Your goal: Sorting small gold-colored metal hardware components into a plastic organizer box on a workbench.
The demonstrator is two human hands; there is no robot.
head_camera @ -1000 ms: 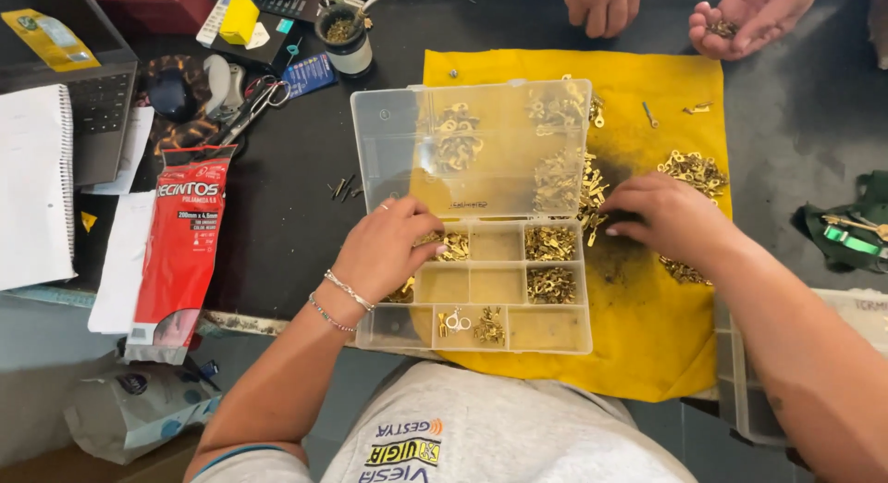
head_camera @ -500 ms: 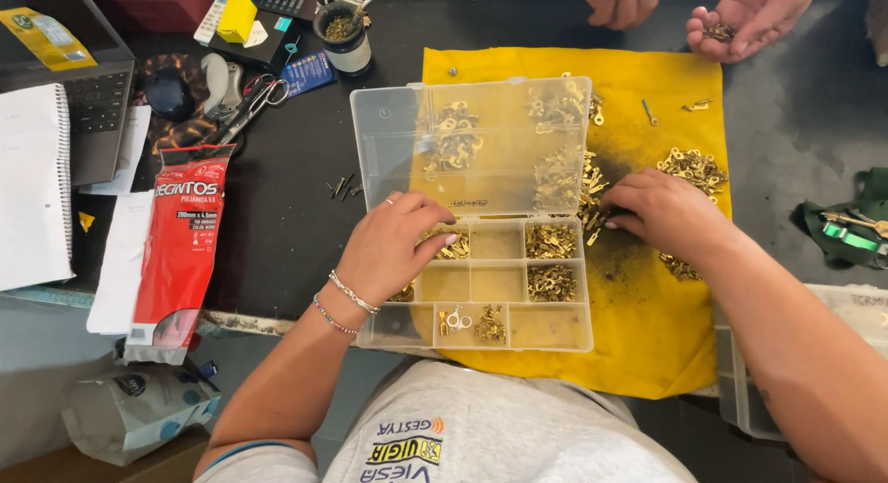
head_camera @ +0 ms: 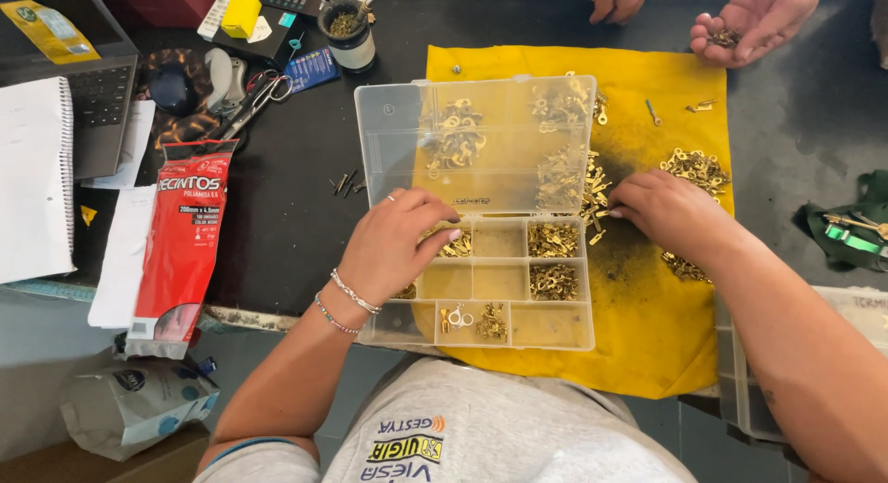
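Seen from my remote feed, a worker sorts small brass terminals over a yellow cloth (head_camera: 666, 344) spread on a dark workbench (head_camera: 296, 215). The left hand (head_camera: 393, 247) rests on the left edge of a clear compartment box (head_camera: 481, 289), fingers curled loosely over the upper-left cells, with nothing visibly grasped in it. The box's hinged lid (head_camera: 476, 145) lies open toward 12 o'clock, flat on the cloth. The right hand (head_camera: 671, 210), at 3 o'clock from the box, lies palm down on the cloth with its fingertips touching a scatter of loose terminals (head_camera: 592, 196) just beside the box's right edge; I cannot tell whether it pinches one. Another pile of terminals (head_camera: 696, 168) sits at 1 o'clock from that hand, close by.

Several cells of the box hold sorted brass pieces; others show bare plastic.

At 12 o'clock, across the bench, another person's cupped hand (head_camera: 754, 25) holds a few small parts. At 9 o'clock from the box lies a red packet (head_camera: 185, 238), with a spiral notebook (head_camera: 37, 178) beyond it. Scissors (head_camera: 254, 99) and a small jar (head_camera: 350, 34) sit toward 11 o'clock.
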